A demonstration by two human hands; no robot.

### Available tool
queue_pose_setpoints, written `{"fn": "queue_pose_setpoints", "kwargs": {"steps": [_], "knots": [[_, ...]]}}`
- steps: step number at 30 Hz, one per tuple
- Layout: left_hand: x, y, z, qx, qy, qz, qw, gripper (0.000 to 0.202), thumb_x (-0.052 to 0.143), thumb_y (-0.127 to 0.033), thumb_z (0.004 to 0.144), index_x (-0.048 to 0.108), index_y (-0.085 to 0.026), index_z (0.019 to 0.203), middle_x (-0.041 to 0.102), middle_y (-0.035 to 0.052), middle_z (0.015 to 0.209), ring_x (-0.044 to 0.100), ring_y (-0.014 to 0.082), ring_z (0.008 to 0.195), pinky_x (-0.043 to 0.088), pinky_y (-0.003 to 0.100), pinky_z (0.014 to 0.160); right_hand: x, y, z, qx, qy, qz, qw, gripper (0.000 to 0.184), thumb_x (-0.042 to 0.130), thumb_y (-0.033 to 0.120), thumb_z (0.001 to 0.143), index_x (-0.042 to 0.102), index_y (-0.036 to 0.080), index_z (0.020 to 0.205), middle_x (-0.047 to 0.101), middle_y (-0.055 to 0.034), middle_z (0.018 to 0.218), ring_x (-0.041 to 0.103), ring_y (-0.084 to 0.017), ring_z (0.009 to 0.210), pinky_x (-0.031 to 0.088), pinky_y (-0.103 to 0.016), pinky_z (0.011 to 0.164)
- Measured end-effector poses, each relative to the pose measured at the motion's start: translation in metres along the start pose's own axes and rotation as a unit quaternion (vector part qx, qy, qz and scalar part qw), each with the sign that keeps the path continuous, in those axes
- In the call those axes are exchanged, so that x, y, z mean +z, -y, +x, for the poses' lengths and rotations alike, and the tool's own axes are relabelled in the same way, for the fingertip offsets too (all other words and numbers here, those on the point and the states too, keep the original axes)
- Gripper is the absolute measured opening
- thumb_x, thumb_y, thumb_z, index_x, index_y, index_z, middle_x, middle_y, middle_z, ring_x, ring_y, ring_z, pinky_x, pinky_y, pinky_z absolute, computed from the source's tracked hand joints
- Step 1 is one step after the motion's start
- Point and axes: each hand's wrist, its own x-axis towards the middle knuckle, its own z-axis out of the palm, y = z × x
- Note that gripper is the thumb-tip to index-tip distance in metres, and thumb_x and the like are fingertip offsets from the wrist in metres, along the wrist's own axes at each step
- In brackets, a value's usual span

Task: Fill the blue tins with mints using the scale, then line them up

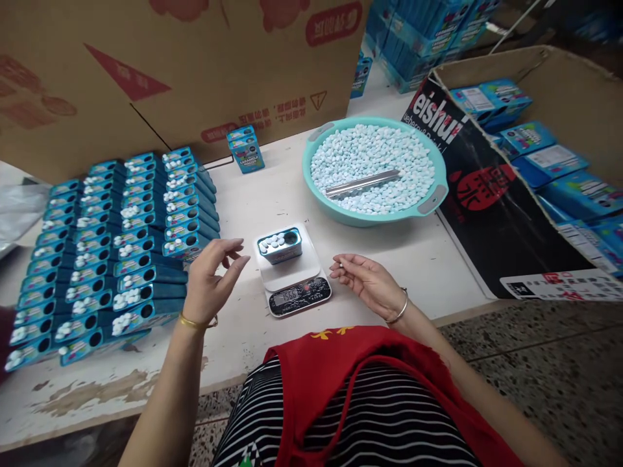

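A blue candy tin [285, 254] stands on a small white kitchen scale [311, 263], with several white candies [272, 242] on its top beside a dark round hole. Digits show on the scale's display. My left hand [214, 275] hovers just left of the scale, thumb and fingers apart and nothing between them. To the right of the scale, my right hand [367, 279] pinches a small pale candy [341, 263] between thumb and fingertips. Neither hand touches the tin.
Rows of blue tins [141, 240] topped with candies fill the left. Behind the scale sits a turquoise basin [374, 220] of candies with a metal scoop [363, 183]. Another tin [246, 152] stands by the cardboard wall [185, 123]. A black carton [467, 175] of blue packs is right.
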Motion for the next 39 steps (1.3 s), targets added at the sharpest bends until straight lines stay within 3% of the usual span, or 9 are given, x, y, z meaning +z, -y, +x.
{"fn": "queue_pose_setpoints", "kwargs": {"steps": [5,11,20,27,34,39], "knots": [[-0.002,-0.007,0.015,0.065,0.072,0.011,0.995,0.026,0.058,-0.027,0.089,0.057,-0.019,0.113,0.058,0.005,0.094,0.055,0.0116,0.079,0.045,0.023,0.062,0.018,0.004,0.003,-0.013,0.042,-0.034,0.998,0.023,0.072,0.033,0.075,0.066,0.013,0.086,0.066,-0.004,0.079,0.06,-0.008,0.064,0.045,-0.021,0.057],[-0.008,-0.01,0.037,0.111,0.176,0.039,0.977,0.028,0.054,-0.029,0.091,0.053,-0.021,0.118,0.053,0.0056,0.102,0.054,0.0117,0.08,0.049,0.027,0.072,0.043,0.004,0.011,-0.003,0.098,-0.035,0.995,0.026,0.072,0.036,0.076,0.065,0.012,0.084,0.065,-0.0037,0.075,0.06,-0.008,0.06,0.043,-0.02,0.052],[-0.005,-0.012,0.052,0.083,0.286,0.07,0.952,0.012,0.05,-0.027,0.091,0.053,-0.017,0.098,0.051,0.0042,0.097,0.051,0.0116,0.074,0.046,0.027,0.069,0.073,-0.015,0.016,0.103,0.168,0.019,0.98,0.02,0.064,0.029,0.085,0.062,0.01,0.084,0.063,-0.0043,0.072,0.06,-0.008,0.057,0.043,-0.017,0.05],[-0.006,-0.011,0.059,0.095,0.311,0.056,0.944,0.012,0.049,-0.027,0.09,0.054,-0.017,0.095,0.052,0.0037,0.093,0.052,0.0118,0.072,0.045,0.026,0.067,0.089,-0.019,0.025,0.151,0.169,0.07,0.972,0.02,0.049,0.021,0.092,0.062,0.01,0.083,0.062,-0.0048,0.068,0.061,-0.01,0.058,0.043,-0.018,0.05],[-0.007,-0.01,0.06,0.118,0.312,0.043,0.942,0.007,0.048,-0.022,0.091,0.052,-0.018,0.093,0.052,0.0034,0.092,0.051,0.0121,0.074,0.044,0.025,0.067,0.094,-0.021,0.029,0.184,0.183,0.118,0.959,0.02,0.046,0.018,0.091,0.063,0.009,0.083,0.061,-0.0048,0.07,0.059,-0.01,0.06,0.042,-0.018,0.051],[-0.006,-0.012,0.056,0.126,0.279,0.024,0.952,0.006,0.048,-0.019,0.091,0.054,-0.018,0.092,0.052,0.0031,0.088,0.05,0.0117,0.074,0.043,0.024,0.066,0.096,-0.018,0.031,0.203,0.168,0.147,0.953,0.026,0.039,0.017,0.092,0.062,0.009,0.083,0.061,-0.006,0.07,0.059,-0.011,0.061,0.042,-0.02,0.052]]}}
